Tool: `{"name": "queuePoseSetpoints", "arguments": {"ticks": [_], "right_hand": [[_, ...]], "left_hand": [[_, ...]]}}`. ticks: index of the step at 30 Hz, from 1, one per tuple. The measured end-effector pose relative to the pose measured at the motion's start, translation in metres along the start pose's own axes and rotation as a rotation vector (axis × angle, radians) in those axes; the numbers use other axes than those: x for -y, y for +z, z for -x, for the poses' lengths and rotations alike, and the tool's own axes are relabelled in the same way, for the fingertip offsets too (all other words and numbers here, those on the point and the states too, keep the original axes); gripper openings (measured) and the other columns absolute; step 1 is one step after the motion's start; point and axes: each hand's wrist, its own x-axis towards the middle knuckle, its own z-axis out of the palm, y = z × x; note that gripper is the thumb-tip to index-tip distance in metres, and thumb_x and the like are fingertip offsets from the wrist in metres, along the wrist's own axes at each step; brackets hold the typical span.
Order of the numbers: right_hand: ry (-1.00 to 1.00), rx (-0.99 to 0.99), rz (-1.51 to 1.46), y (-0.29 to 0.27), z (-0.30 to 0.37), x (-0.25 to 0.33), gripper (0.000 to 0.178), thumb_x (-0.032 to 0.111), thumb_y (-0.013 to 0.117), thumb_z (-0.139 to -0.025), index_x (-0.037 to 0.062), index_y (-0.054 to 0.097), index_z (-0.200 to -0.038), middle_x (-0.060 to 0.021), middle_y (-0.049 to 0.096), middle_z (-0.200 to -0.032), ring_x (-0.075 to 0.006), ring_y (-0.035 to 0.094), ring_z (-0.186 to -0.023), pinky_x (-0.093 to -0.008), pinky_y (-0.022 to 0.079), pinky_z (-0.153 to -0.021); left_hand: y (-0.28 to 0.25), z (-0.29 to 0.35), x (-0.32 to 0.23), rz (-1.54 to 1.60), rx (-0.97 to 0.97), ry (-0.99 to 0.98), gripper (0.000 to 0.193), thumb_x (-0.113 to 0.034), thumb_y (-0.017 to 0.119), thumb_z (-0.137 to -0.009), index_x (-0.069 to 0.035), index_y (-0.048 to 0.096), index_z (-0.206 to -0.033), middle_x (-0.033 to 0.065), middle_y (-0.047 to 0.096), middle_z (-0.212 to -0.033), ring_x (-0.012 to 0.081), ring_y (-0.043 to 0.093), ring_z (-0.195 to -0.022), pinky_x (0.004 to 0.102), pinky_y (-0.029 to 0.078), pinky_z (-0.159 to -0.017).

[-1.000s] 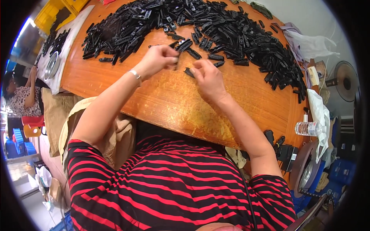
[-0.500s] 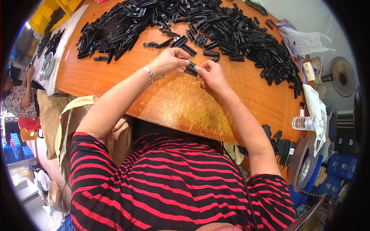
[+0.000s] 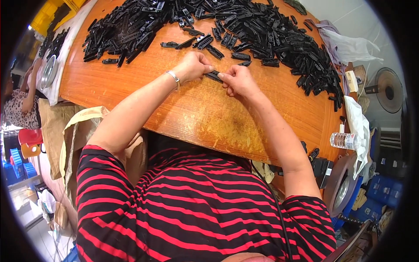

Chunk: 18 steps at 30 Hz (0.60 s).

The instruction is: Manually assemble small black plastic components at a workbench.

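Between my hands, just above the wooden table, is a small long black plastic part [image 3: 214, 76]. My left hand [image 3: 193, 67] pinches its left end between thumb and fingers. At its right end, my right hand [image 3: 239, 81] grips it with the thumb on top and the other fingers curled in. Beyond my hands a few loose black plastic parts [image 3: 203, 42] lie apart from the big pile. The pile of similar black parts [image 3: 279, 39] spreads in an arc across the far side of the table.
The wooden table [image 3: 183, 118] has a worn patch near its front edge. A plastic bottle [image 3: 347, 140] lies at the right edge beside a white bag [image 3: 360, 122]. Further right stands a fan [image 3: 386, 89]. At the left are a metal bowl [image 3: 49, 72] and another person [image 3: 22, 105].
The black part is now held flatter and stretches between both hands. My left hand has shifted slightly up and left, and the view has turned a little.
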Motion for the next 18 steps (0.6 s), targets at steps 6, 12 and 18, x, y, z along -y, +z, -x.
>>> {"name": "queuePoseSetpoints", "arguments": {"ticks": [6, 12, 18], "right_hand": [[0.083, 0.069, 0.146, -0.013, -0.005, 0.013, 0.028, 0.022, 0.069, -0.089, 0.0033, 0.050, -0.081, -0.0051, 0.059, -0.061, -0.0099, 0.054, -0.044, -0.0249, 0.043, -0.038], [-0.013, 0.015, 0.169, -0.005, -0.003, 0.005, 0.028, 0.018, 0.071, -0.086, 0.0021, 0.050, -0.077, -0.0065, 0.059, -0.061, -0.0123, 0.054, -0.047, -0.0286, 0.043, -0.041], [-0.061, 0.077, 0.177, 0.011, 0.018, 0.003, 0.021, 0.019, 0.065, -0.091, 0.0023, 0.053, -0.085, -0.0047, 0.060, -0.067, -0.0086, 0.054, -0.051, -0.0228, 0.043, -0.042]], "left_hand": [[0.002, 0.003, -0.003, -0.203, -0.060, 0.023, 0.023, -0.023, 0.075, -0.080, -0.005, 0.061, -0.081, 0.0037, 0.063, -0.071, 0.0146, 0.060, -0.068, 0.0326, 0.048, -0.064], [0.010, 0.009, 0.004, -0.403, -0.157, 0.156, 0.025, -0.030, 0.074, -0.080, -0.009, 0.060, -0.082, 0.0058, 0.064, -0.073, 0.0204, 0.061, -0.070, 0.0352, 0.048, -0.065], [-0.011, 0.027, -0.003, -0.489, -0.074, 0.198, 0.025, -0.025, 0.074, -0.080, -0.005, 0.059, -0.077, 0.0099, 0.062, -0.072, 0.0216, 0.059, -0.068, 0.0363, 0.047, -0.064]]}}
